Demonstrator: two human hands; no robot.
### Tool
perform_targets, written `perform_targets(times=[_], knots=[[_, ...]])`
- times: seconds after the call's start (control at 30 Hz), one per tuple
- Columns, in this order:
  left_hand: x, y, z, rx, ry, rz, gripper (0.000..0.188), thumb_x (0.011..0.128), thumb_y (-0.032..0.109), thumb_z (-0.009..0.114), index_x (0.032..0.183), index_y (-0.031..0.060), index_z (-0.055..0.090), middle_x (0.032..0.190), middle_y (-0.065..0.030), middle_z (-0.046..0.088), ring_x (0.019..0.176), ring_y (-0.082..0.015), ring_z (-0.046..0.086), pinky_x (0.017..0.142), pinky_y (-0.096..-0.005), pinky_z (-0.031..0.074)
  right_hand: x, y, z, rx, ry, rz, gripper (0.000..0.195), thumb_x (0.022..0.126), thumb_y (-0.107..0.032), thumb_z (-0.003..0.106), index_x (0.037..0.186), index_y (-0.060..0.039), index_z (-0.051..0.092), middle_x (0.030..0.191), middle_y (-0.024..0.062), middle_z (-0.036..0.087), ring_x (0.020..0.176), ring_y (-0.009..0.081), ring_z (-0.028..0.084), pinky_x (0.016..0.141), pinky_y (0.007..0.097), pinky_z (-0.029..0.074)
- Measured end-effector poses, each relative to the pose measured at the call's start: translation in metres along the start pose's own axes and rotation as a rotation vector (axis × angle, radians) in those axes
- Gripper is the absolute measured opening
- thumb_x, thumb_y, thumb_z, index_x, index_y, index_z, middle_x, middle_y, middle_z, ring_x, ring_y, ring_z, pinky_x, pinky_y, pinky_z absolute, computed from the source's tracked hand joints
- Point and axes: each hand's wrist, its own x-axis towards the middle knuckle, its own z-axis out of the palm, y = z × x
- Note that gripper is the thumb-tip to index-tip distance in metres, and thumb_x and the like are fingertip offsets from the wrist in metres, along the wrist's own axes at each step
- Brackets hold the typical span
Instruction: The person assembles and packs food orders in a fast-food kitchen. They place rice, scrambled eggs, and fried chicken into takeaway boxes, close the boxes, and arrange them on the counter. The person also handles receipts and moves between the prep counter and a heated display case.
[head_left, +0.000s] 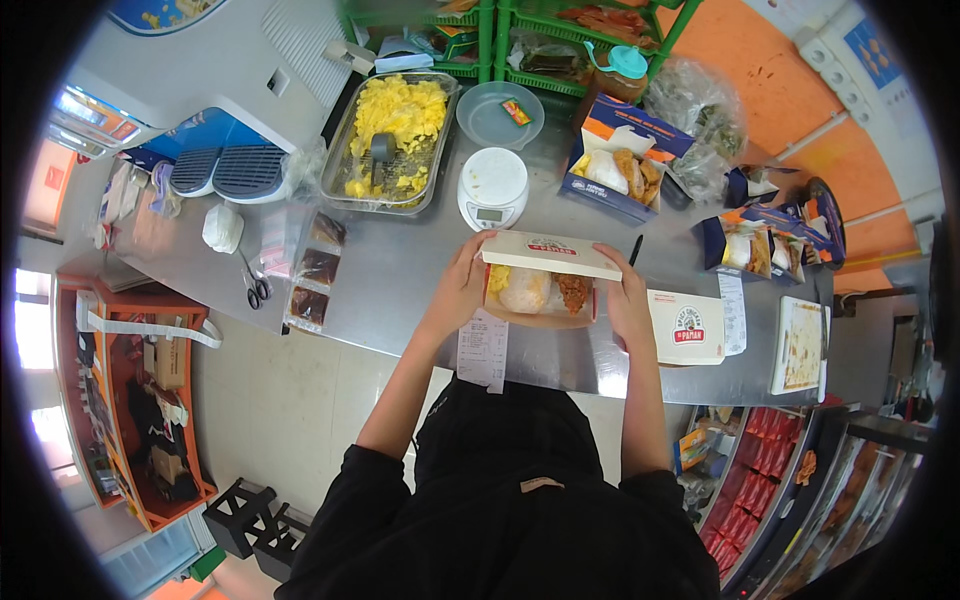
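A white cardboard meal box (540, 319) sits in front of me on the steel table, its lid (551, 253) partly lowered. Inside I see a mound of rice (523, 291), yellow scrambled egg (497, 282) to its left and a piece of fried chicken (573, 291) to its right. My left hand (466, 279) grips the left end of the lid, and my right hand (624, 289) holds the right end. Below the box a printed receipt (482, 352) hangs over the table's front edge. A closed white box (688, 328) lies to the right of my right hand.
Beyond the box stands a kitchen scale (493, 187), with a glass tray of egg (390, 142) behind it to the left. Open blue meal boxes (619, 172) stand at the right. Scissors (256, 289) and sauce packets (319, 266) lie left; a cutting board (797, 346) lies far right.
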Motion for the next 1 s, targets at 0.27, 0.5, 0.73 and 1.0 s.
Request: perform_targets(times=[0.27,0.5,0.73,1.0], knots=[[-0.009,-0.016,-0.022,-0.159,-0.411,-0.043,0.067,0.078,0.01,0.054,0.143,0.0165,0.035,0.139,-0.017,0.038,0.136,-0.0359,0.026,0.113,-0.0428,0.021,-0.022,0.005,-0.012,0.04,-0.39,0.008,0.086,0.073,0.008,0.053,0.15,-0.0202,0.025,0.151,0.0148,0.03,0.139,0.0289,0.029,0.114,0.0355,0.023],[-0.016,-0.015,0.004,0.097,-0.139,0.116,0.049,0.067,-0.004,0.061,0.112,0.0135,0.055,0.138,-0.019,0.036,0.136,-0.037,0.028,0.111,-0.0423,0.026,-0.029,0.008,0.003,0.178,-0.394,0.058,0.084,0.071,0.007,0.055,0.148,-0.0208,0.033,0.149,0.0147,0.032,0.14,0.0295,0.025,0.114,0.0379,0.021],[-0.02,-0.058,0.009,0.011,-0.158,0.259,0.03,0.069,-0.011,0.056,0.089,0.0109,0.061,0.156,-0.0198,0.015,0.144,-0.0356,0.015,0.112,-0.0417,0.024,-0.047,0.041,0.033,0.108,-0.138,-0.108,0.074,0.076,0.004,0.053,0.145,-0.0173,0.038,0.148,0.0161,0.033,0.139,0.0295,0.028,0.114,0.0356,0.019],[-0.025,-0.043,0.005,0.105,-0.161,0.189,0.016,0.077,0.002,0.07,0.088,0.0108,0.062,0.155,-0.0189,0.018,0.143,-0.0355,0.021,0.112,-0.0413,0.024,-0.061,0.044,0.042,-0.265,-0.061,-0.174,0.078,0.076,-0.004,0.066,0.146,-0.0122,0.032,0.142,0.0208,0.039,0.128,0.0373,0.04,0.105,0.0426,0.034]])
